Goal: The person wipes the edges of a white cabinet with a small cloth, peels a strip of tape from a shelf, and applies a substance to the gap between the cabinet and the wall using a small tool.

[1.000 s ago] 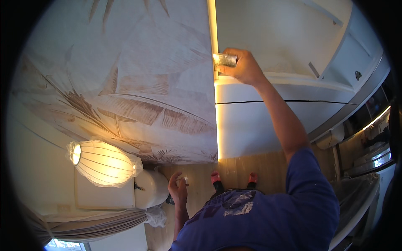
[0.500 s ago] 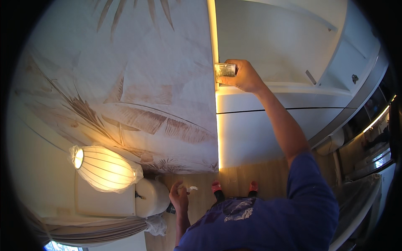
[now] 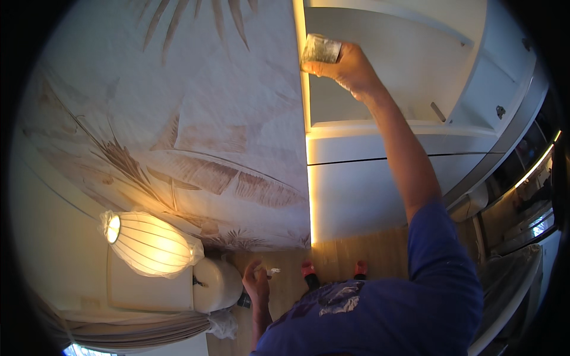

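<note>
My right hand (image 3: 349,66) is raised at the edge where the patterned wall (image 3: 237,107) meets the white cabinet (image 3: 409,133). Its fingers are closed around a small flat rectangular piece (image 3: 322,48), grey-white and smeared; the exact kind cannot be made out. The piece lies against or very near the glowing light strip (image 3: 307,95) along that edge. Low down, my left hand (image 3: 256,285) hangs beside my body with its fingers curled. From it sticks out a small white crumpled scrap (image 3: 273,271).
A lit striped lamp (image 3: 155,243) wrapped in clear plastic hangs at the left, above a rounded pale piece of furniture (image 3: 218,285). A gathered curtain (image 3: 136,332) runs below it. Red shoes (image 3: 307,269) show on the wooden floor (image 3: 350,246). The cabinet has open shelving and an opened door.
My right hand has moved up along the lit edge with the rectangular piece, which has tilted. My left hand stays nearly in place, still curled around the scrap.
</note>
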Demonstrator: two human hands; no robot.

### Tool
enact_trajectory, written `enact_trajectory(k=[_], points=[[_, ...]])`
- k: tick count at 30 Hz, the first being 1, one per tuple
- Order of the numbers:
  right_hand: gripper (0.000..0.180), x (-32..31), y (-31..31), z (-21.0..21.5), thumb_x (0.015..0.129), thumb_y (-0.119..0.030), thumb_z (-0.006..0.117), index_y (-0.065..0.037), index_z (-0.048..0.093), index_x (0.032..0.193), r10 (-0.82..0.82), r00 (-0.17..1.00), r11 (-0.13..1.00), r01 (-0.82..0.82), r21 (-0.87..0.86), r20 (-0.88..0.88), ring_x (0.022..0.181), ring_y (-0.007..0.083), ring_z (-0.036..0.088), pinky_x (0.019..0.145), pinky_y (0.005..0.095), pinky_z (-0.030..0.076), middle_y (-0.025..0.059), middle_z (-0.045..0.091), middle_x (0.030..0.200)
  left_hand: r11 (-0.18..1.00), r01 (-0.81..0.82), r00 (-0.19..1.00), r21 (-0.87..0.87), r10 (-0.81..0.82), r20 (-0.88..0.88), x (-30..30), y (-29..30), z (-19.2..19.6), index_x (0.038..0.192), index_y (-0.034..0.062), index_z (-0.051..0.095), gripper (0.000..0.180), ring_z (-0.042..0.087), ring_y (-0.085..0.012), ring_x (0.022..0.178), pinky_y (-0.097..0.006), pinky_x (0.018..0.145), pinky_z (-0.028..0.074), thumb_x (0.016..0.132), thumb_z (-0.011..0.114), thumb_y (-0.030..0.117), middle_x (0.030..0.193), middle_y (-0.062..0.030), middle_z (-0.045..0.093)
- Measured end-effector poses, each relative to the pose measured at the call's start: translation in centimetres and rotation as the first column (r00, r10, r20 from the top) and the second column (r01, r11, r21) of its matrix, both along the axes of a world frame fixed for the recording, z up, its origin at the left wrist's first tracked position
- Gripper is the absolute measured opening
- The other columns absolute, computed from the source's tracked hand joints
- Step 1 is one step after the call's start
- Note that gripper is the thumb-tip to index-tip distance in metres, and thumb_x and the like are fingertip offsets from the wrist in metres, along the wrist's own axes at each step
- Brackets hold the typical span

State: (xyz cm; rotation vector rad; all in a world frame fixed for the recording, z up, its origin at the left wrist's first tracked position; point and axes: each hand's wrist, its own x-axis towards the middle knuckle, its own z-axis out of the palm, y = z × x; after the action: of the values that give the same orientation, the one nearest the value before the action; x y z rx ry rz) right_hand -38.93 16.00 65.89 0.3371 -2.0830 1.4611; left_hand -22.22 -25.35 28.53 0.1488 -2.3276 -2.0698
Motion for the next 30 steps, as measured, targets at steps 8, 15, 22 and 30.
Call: enact_trajectory(k=[8,15,22,30], points=[[0.022,0.2,-0.5,2.5,0.083,-0.019,0.089,-0.006,0.078,0.096,-0.101,0.988,0.995,0.1,-0.015,-0.115,0.081,0.0121,0.07,0.076,0.0316,0.056,0.0028,0.076,0.087,0.999,0.02,0.999,-0.03,-0.019,0.041,-0.1,-0.7,0.0,0.117,-0.0078,0.07,0.033,0.069,-0.0186,0.073,-0.032,0.065,0.058,0.088,0.061,0.006,0.097,-0.0157,0.069],[0.023,2.1,-2.6,6.3,0.088,-0.027,0.086,-0.006,0.078,0.093,-0.33,0.926,0.944,0.326,-0.052,-0.184,0.062,0.0056,0.061,0.054,0.0276,0.047,0.0,0.072,0.075,1.0,0.004,1.0,0.013,-0.004,-0.018,-0.3,-0.2,0.0,0.116,-0.0084,0.07,0.032,0.07,-0.0199,0.075,-0.032,0.065,0.061,0.088,0.06,0.005,0.1,-0.0177,0.07],[0.025,2.6,-2.2,8.2,0.087,-0.028,0.085,-0.005,0.077,0.092,-0.383,0.9,0.917,0.398,0.035,-0.207,0.057,0.0056,0.059,0.052,0.0278,0.045,0.0027,0.072,0.069,1.0,0.008,0.998,0.019,-0.006,-0.061,-0.3,-0.7,-0.3,0.112,-0.0076,0.071,0.031,0.071,-0.0204,0.074,-0.033,0.063,0.061,0.086,0.059,0.002,0.102,-0.0181,0.071],[0.03,2.5,-2.5,15.2,0.085,-0.027,0.086,-0.002,0.075,0.094,-0.388,0.873,0.906,0.421,0.052,-0.296,0.059,0.0081,0.067,0.051,0.0268,0.049,0.0069,0.076,0.078,1.0,-0.016,0.999,-0.015,0.015,-0.047,-0.3,-1.2,-0.8,0.111,-0.0072,0.072,0.031,0.07,-0.0185,0.065,-0.031,0.061,0.058,0.084,0.059,0.003,0.087,-0.0152,0.071]])
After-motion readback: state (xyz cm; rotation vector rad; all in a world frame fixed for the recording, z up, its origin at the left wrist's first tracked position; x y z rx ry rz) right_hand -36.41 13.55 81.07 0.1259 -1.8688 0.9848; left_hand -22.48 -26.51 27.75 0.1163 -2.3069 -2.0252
